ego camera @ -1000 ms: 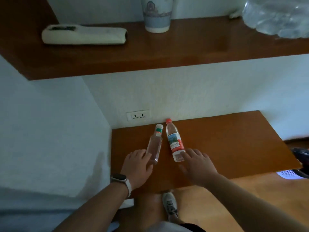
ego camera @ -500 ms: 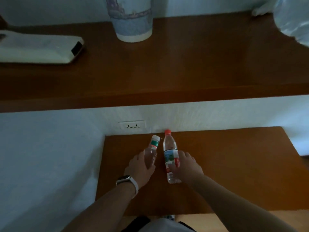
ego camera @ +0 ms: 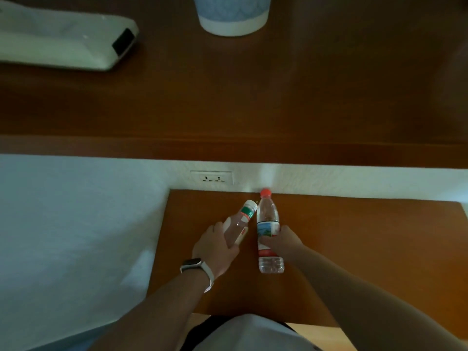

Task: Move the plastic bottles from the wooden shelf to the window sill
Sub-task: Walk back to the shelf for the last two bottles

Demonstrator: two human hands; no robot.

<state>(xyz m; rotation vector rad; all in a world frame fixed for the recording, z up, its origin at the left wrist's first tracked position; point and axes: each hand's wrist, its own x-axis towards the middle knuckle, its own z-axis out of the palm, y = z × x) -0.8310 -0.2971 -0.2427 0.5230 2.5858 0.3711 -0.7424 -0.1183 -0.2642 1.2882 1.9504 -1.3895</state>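
Two clear plastic bottles stand on the lower wooden shelf (ego camera: 354, 244), close to the wall. The left one is a small white-capped bottle (ego camera: 241, 220) with a green band at the neck, tilted to the right. My left hand (ego camera: 215, 249), with a watch on its wrist, is wrapped around its lower part. The red-capped bottle (ego camera: 268, 224) is taller, carries a blue and red label and stands upright. My right hand (ego camera: 283, 240) grips it around the label from the right. The two bottles touch near their necks.
An upper wooden shelf (ego camera: 278, 102) juts out above the bottles. On it lie a white oblong device (ego camera: 63, 44) at the left and a pale blue cup (ego camera: 233, 16). A wall socket (ego camera: 211, 177) sits just behind the lower shelf. A white wall fills the left.
Both hands reached forward from the bottles' bases and closed around them. The white-capped bottle now leans more to the right. The camera moved closer and lower.
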